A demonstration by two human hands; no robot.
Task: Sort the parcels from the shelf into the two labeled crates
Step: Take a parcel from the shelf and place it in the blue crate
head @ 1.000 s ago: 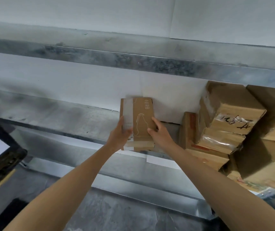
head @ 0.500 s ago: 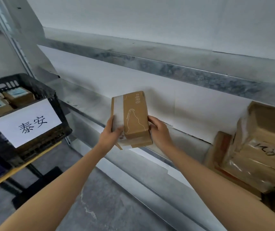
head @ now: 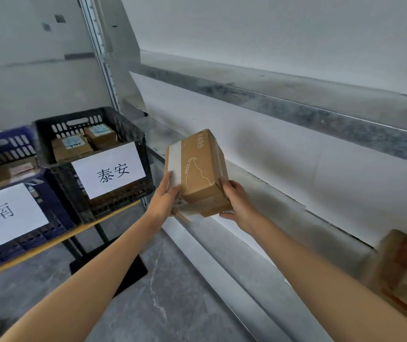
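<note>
A brown cardboard parcel [head: 200, 169] with a white line drawing and a white strip on its left side is held up in front of the metal shelf [head: 283, 201]. My left hand [head: 165, 196] grips its left edge and my right hand [head: 237, 201] grips its lower right corner. To the left stands a black crate [head: 123, 129] with a white label in Chinese characters and brown parcels inside. Beside it, further left, a blue crate [head: 17, 141] carries its own white label and also holds parcels.
Both crates rest on a low yellow-edged stand [head: 79, 229] with black legs. More brown parcels [head: 404, 272] are stacked on the shelf at the lower right. A grey floor lies below, and a vertical shelf post [head: 101, 53] rises behind the black crate.
My view has swung left, bringing both crates into sight and pushing the shelf stack to the right edge. The parcel, lifted off the shelf, has travelled left with both hands.
</note>
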